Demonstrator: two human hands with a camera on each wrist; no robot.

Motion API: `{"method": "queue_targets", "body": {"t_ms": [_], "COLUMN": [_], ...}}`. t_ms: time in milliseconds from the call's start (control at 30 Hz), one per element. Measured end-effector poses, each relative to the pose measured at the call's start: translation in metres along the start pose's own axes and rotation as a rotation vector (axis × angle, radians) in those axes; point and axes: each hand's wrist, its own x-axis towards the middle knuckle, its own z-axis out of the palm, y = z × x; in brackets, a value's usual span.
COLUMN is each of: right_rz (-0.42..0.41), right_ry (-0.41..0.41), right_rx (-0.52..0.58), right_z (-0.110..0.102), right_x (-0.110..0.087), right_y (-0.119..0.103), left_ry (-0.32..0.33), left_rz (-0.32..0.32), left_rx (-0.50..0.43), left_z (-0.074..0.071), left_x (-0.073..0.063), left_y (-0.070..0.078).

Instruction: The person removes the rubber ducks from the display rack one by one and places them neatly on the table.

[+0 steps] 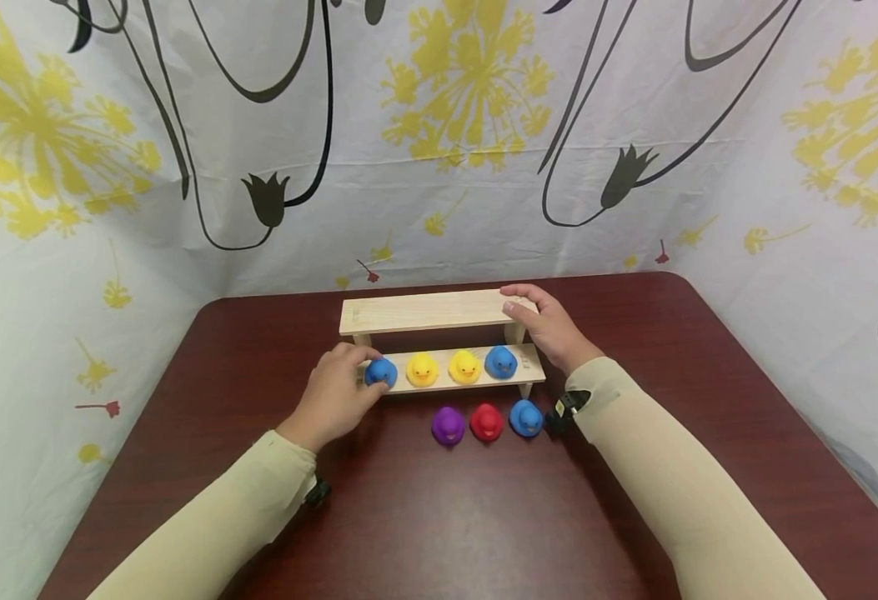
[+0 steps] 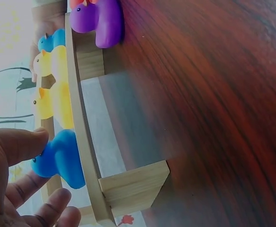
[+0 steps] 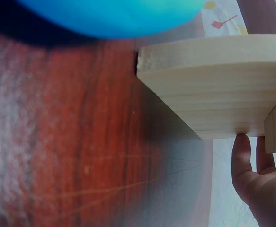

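My left hand [image 1: 337, 392] pinches a blue rubber duck [image 2: 64, 158] at the left end of the lower board, thumb on one side and a finger on the other. Two yellow ducks [image 1: 444, 368] and another blue duck [image 1: 501, 362] sit along that same lower board. The two-step wooden stand [image 1: 423, 312] has its higher board behind the ducks. My right hand [image 1: 554, 327] grips the right end of that higher board, with the thumb on top and fingers at its back edge; in the right wrist view, fingertips [image 3: 242, 144] lie against the wood.
In front of the stand, a purple duck [image 1: 449, 426], a red duck [image 1: 487, 422] and a third blue duck [image 1: 526, 418] stand in a row on the dark reddish table [image 1: 446, 525]. A white patterned cloth [image 1: 439, 192] hangs behind the table and at its sides.
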Motion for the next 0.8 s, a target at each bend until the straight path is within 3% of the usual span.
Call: {"method": "queue_targets", "body": {"t_ms": [800], "right_rz": [0.006], "right_ry": [-0.004], "right_rx": [0.005], "right_z": [-0.001], "right_x": [0.000], "right_y": [0.000], "left_ry": [-0.011], "left_rz": [0.082], "left_rx": [-0.061], "left_z": [0.001], "left_x": [-0.019], "left_y": [0.017]}}
